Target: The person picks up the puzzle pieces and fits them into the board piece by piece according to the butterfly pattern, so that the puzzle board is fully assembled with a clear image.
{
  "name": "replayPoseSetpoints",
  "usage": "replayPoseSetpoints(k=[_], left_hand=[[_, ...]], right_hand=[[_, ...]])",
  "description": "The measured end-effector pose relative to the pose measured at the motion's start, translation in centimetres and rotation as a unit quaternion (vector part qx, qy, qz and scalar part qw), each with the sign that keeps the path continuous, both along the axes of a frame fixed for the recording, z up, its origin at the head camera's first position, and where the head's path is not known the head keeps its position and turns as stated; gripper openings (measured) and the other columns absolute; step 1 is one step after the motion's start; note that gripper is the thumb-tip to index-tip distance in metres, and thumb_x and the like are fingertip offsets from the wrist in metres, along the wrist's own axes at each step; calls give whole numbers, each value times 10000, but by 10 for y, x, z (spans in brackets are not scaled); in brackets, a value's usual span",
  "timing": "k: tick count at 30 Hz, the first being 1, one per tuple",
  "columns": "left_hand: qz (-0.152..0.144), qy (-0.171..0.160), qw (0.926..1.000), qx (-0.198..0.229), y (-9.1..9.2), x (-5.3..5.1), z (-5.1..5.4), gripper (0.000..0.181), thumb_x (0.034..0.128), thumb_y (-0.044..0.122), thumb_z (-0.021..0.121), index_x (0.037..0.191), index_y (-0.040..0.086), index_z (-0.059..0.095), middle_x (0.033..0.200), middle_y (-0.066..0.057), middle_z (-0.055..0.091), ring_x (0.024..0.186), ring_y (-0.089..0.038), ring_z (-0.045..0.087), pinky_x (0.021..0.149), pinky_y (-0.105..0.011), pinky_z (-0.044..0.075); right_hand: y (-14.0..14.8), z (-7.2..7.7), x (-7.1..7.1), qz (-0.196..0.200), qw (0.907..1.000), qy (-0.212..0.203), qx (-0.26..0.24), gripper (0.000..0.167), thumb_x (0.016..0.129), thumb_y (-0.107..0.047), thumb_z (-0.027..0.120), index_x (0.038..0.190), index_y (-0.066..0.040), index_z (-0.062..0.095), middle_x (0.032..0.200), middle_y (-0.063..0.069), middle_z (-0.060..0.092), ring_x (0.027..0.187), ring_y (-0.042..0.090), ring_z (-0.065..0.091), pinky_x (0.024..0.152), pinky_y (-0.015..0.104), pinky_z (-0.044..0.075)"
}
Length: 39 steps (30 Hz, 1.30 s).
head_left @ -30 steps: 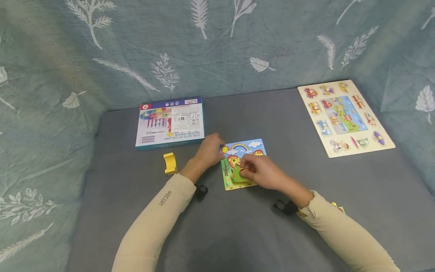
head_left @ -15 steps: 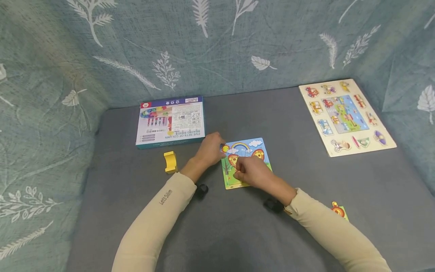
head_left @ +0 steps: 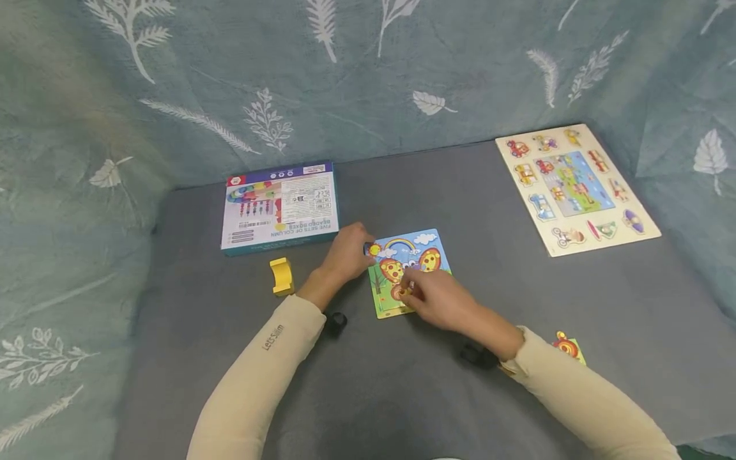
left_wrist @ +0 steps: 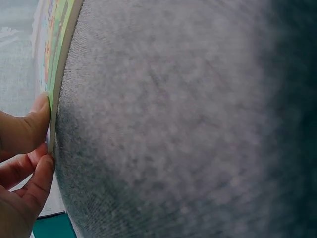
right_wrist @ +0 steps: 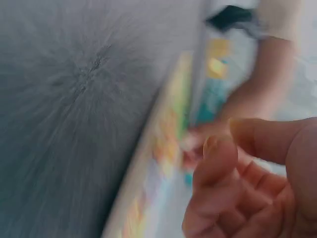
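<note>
A small butterfly puzzle board point(head_left: 425, 239) lies on the grey cloth, with a rainbow, sun and clouds printed along its far side. My left hand point(head_left: 347, 254) pinches its left edge near the far corner; in the left wrist view, thumb point(left_wrist: 39, 116) and fingers meet at the thin edge of the board. Over the board's near middle hovers my right hand point(head_left: 439, 297), fingers loosely curled. No piece shows between its thumb point(right_wrist: 262, 136) and index fingertip in the right wrist view. A round-patterned puzzle piece point(head_left: 397, 292) sits in the board's near part, partly behind the right fingers.
One loose puzzle piece point(head_left: 568, 347) lies beside the right sleeve. A yellow curved block point(head_left: 282, 276) stands left of the left hand, with a boxed bead set point(head_left: 253, 239) behind it. A large wooden vehicle puzzle point(head_left: 540, 227) lies at the back right.
My right hand lowered a green puzzle piece onto the board, where it now lies flat, and let go of it. The left hand has kept its hold on the board's edge.
</note>
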State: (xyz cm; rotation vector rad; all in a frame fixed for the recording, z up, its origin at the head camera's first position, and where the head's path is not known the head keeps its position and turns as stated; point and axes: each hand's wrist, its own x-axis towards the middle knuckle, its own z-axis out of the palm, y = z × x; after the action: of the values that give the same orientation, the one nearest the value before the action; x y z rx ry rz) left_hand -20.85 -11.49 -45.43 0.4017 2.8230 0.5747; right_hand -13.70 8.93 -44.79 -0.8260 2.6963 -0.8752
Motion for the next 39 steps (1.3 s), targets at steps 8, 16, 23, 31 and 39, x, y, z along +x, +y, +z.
replayPoseSetpoints(k=[8,16,23,31,39], left_hand=[[-46,-50,10000,-16,1,2,-3,418,793,120,777,1166,-36,669,1114,-168,611,1051,-311,588,943,-415,488],[22,5,10000,-6,-3,1,1,414,786,99,777,1156,-52,669,1103,-183,607,1048,-326,582,946,-432,481],[66,-145,9999,50,1,0,-4,422,784,108,783,1162,-43,669,1113,-173,597,1051,-318,577,945,-417,485],[3,-8,10000,-41,2,2,-6,412,783,119,784,1153,-28,680,1101,-167,604,1036,-312,581,940,-418,484],[-54,-18,9998,-169,3,2,-4,416,797,134,780,1165,-27,673,1122,-177,597,1064,-323,577,964,-425,474]], right_hand=[[127,11,47,157,9976,159,662,196,800,-166,772,943,-114,649,710,-130,501,635,-3,442,589,233,417],[181,-9,87,-63,9933,376,1095,496,592,-270,893,1016,-150,664,950,-82,564,845,79,509,687,292,469],[183,-30,95,-151,9905,1137,754,532,469,-227,914,895,-165,602,889,-98,496,807,72,442,637,264,429],[173,-25,84,-179,9929,800,857,348,741,-182,801,900,-173,492,735,-155,484,638,-16,453,533,219,375],[120,-7,38,49,9984,497,-250,254,843,-143,721,1081,-127,633,802,-48,653,547,-68,477,500,172,437]])
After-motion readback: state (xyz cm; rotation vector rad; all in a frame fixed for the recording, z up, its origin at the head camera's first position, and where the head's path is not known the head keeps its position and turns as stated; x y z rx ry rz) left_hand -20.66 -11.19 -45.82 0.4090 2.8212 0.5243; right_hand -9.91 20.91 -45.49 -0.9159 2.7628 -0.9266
